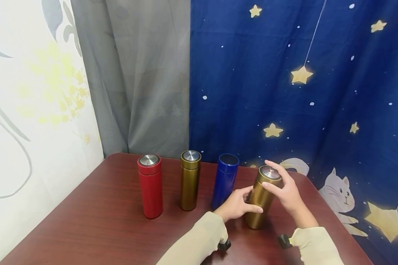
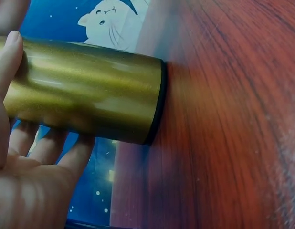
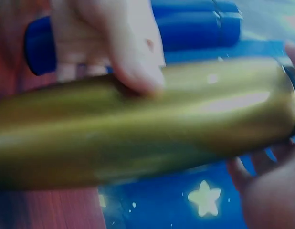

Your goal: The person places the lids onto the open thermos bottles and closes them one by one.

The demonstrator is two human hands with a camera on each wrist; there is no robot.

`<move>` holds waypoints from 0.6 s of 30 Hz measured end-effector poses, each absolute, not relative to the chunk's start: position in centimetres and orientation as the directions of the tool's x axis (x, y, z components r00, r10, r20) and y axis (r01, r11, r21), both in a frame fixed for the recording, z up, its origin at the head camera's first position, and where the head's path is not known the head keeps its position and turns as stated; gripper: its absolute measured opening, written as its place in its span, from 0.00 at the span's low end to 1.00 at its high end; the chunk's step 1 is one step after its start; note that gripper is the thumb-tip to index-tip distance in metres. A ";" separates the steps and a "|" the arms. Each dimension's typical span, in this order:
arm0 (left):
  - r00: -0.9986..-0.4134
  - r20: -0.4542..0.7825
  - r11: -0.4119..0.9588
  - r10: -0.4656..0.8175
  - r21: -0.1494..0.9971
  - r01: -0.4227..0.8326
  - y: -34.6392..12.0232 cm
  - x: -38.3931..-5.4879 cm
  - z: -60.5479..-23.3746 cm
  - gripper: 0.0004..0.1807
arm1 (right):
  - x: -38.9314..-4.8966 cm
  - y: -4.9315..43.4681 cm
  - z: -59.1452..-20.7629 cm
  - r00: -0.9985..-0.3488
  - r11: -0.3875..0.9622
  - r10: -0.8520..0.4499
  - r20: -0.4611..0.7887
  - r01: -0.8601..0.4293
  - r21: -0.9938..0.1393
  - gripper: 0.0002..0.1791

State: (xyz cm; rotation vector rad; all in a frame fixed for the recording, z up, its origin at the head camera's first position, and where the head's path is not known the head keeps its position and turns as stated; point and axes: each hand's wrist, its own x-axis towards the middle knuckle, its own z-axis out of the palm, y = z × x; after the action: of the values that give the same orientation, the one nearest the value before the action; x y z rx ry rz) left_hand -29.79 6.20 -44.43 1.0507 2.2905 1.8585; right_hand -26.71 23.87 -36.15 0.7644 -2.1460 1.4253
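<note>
A gold thermos flask (image 1: 259,197) with a silver-topped lid (image 1: 270,172) stands slightly tilted at the right of the table. My left hand (image 1: 237,204) grips its body from the left, thumb across the front and fingers behind; the left wrist view shows that thumb and fingers around the gold flask (image 2: 90,90), its dark base close to the table. My right hand (image 1: 286,189) holds the lid end from the right, thumb on the near side and fingers at the far side. In the right wrist view the flask (image 3: 185,124) lies between both hands.
Left of the held flask, a blue flask (image 1: 224,180), a second gold flask (image 1: 189,184) and a red flask (image 1: 150,191) stand upright in a row on the dark red wooden table (image 1: 103,217). Grey and blue star-patterned curtains (image 1: 245,92) hang behind the table's far edge.
</note>
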 end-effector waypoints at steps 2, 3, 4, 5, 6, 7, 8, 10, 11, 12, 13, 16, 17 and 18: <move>-0.769 0.391 0.070 0.506 0.870 0.488 6.1 -29.8 -44.4 0.34 | -27.1 24.6 -35.9 -0.749 0.243 -0.287 0.598 -0.661 -0.710 0.36; -0.766 0.389 0.066 0.511 0.871 0.487 6.1 -29.9 -44.4 0.34 | -27.3 24.9 -35.8 -0.743 0.209 -0.325 0.585 -0.659 -0.722 0.36; -0.764 0.387 0.062 0.516 0.873 0.484 6.1 -29.9 -44.5 0.34 | -27.4 25.1 -35.7 -0.737 0.172 -0.356 0.574 -0.656 -0.735 0.35; -0.762 0.385 0.058 0.521 0.875 0.481 6.1 -29.9 -44.5 0.34 | -27.6 25.3 -35.7 -0.729 0.138 -0.383 0.567 -0.652 -0.746 0.35; -0.759 0.384 0.054 0.526 0.875 0.480 6.1 -29.9 -44.5 0.33 | -27.7 25.4 -35.7 -0.722 0.109 -0.403 0.563 -0.649 -0.753 0.35; -0.757 0.384 0.049 0.528 0.876 0.479 6.1 -29.9 -44.6 0.33 | -27.7 25.5 -35.7 -0.714 0.083 -0.421 0.560 -0.645 -0.760 0.34; -0.756 0.386 0.046 0.529 0.876 0.480 6.1 -30.0 -44.6 0.33 | -27.8 25.6 -35.7 -0.711 0.070 -0.428 0.558 -0.641 -0.764 0.33; -0.757 0.391 0.047 0.524 0.874 0.484 6.1 -30.0 -44.7 0.33 | -27.7 25.6 -35.7 -0.721 0.075 -0.421 0.550 -0.632 -0.771 0.32; -0.758 0.392 0.050 0.521 0.873 0.486 6.1 -30.0 -44.7 0.33 | -27.7 25.6 -35.7 -0.729 0.088 -0.413 0.547 -0.629 -0.772 0.32; -0.760 0.394 0.057 0.517 0.870 0.489 6.1 -30.1 -44.7 0.34 | -27.6 25.6 -35.7 -0.738 0.106 -0.401 0.543 -0.626 -0.773 0.31; -0.763 0.393 0.063 0.514 0.870 0.490 6.1 -30.0 -44.7 0.34 | -27.6 25.6 -35.6 -0.745 0.132 -0.389 0.542 -0.627 -0.768 0.31; -0.771 0.387 0.079 0.506 0.869 0.488 6.1 -30.0 -44.7 0.34 | -27.3 25.4 -35.6 -0.761 0.203 -0.349 0.548 -0.632 -0.748 0.31; -0.773 0.386 0.082 0.504 0.869 0.487 6.1 -30.0 -44.6 0.35 | -27.2 25.4 -35.6 -0.762 0.227 -0.334 0.555 -0.636 -0.737 0.31; -0.774 0.385 0.085 0.502 0.869 0.487 6.1 -30.0 -44.6 0.35 | -27.1 25.3 -35.6 -0.765 0.248 -0.315 0.562 -0.638 -0.729 0.31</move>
State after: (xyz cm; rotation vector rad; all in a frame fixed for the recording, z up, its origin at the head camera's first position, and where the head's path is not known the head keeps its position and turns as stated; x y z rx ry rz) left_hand -29.99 6.08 -44.61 1.0504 2.3039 1.8374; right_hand -27.14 25.28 -35.58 0.8823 -2.2246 1.5217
